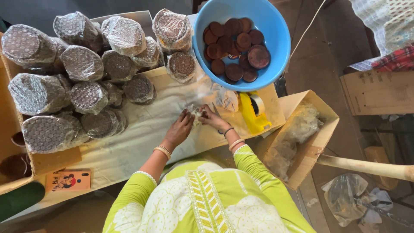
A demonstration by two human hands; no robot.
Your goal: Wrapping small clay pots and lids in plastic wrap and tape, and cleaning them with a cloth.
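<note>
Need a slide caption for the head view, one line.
Both hands, left and right, hold a small bubble-wrapped piece between wrapped stacks, a blue bowl of brown discs and a yellow tape dispenser.

wrapped bundles (82, 82) left on table (129, 146), discs (235, 49) in bowl (280, 39) right

Both yr hands meet at centre: left hand (180, 128) & right hand (211, 118), fingers curled, fingertips pinched together, wrists bent inward.

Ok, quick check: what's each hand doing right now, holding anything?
Left hand: closed on the small bubble-wrapped bundle, pinching its near side.
Right hand: closed on the same bundle from the other side.
</note>
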